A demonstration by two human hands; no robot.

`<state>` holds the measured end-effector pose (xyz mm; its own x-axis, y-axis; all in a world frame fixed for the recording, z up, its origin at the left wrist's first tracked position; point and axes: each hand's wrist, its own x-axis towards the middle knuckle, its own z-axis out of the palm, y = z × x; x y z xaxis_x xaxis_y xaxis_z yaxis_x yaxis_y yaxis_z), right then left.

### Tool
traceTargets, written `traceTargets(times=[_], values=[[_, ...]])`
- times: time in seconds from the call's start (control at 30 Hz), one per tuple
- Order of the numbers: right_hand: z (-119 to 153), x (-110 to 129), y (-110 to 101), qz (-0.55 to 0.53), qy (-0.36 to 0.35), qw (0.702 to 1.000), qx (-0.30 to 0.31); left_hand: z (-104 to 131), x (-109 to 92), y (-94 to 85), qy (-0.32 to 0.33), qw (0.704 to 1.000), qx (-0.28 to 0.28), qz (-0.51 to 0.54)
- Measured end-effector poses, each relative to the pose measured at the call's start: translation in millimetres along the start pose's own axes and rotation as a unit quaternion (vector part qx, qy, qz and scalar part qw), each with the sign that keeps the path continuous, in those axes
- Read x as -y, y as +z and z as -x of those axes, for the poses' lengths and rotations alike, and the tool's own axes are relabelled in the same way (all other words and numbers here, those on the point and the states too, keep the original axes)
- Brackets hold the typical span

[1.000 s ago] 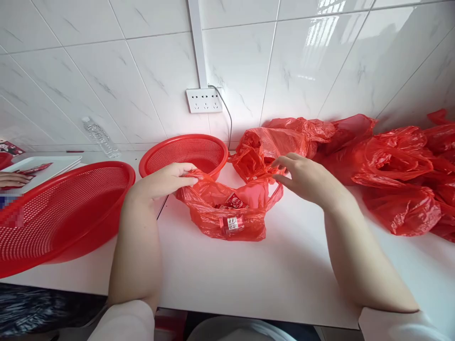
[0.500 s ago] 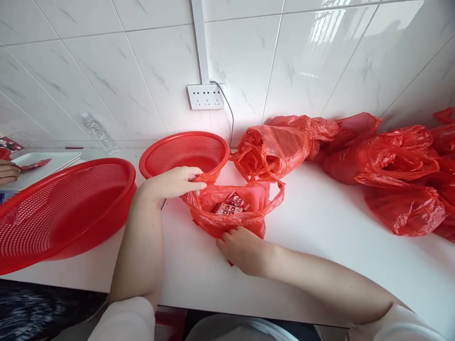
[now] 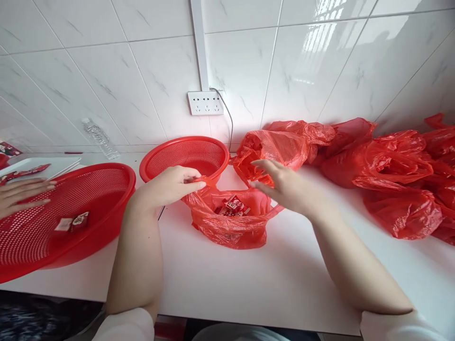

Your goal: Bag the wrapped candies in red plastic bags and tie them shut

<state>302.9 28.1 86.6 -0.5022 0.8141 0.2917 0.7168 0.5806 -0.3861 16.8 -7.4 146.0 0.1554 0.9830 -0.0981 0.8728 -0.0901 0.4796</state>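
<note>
An open red plastic bag (image 3: 231, 232) sits on the white table, with red-and-white packets (image 3: 236, 205) showing inside. My left hand (image 3: 181, 183) grips the bag's left handle between thumb and fingers. Above the bag's right handle is my right hand (image 3: 280, 184), its fingers apart and slightly blurred, holding nothing. Behind the bag stands a round red basket (image 3: 185, 142).
On the left, a larger red basket (image 3: 106, 189) holds small packets (image 3: 80, 220), and another person's hand (image 3: 21, 196) is over its rim. Several filled red bags (image 3: 391, 161) line the wall at right. A clear bottle (image 3: 101, 138) and white trays (image 3: 66, 163) are back left.
My right hand has left the bag's front and moved up to its right side, opening. Packets now lie in the left basket, and the other person's hand has moved over it.
</note>
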Motion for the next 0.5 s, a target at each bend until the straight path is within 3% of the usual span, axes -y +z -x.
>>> traceTargets(times=[0.13,0.23,0.33,0.43,0.5], values=[[1.2,-26.0,-16.4,0.118,0.159,0.976,0.085,0.7,-0.7,-0.9,-0.019,0.995,-0.095,-0.018],[0.3,-37.0,-16.7,0.073,0.177,0.965,0.18,-2.5,-2.4,0.4,0.0,0.989,-0.144,0.012],[0.0,-45.5,-19.7,0.01,0.155,0.96,0.233,-7.3,-1.6,2.3,0.003,0.981,-0.147,0.125],[3.8,-53.2,-33.7,-0.039,0.11,0.979,0.168,-9.7,1.1,2.4,0.022,0.94,-0.148,0.305],[7.1,-54.7,-45.5,-0.16,0.077,0.983,0.037,-8.2,0.5,1.4,0.079,0.895,-0.169,0.406]])
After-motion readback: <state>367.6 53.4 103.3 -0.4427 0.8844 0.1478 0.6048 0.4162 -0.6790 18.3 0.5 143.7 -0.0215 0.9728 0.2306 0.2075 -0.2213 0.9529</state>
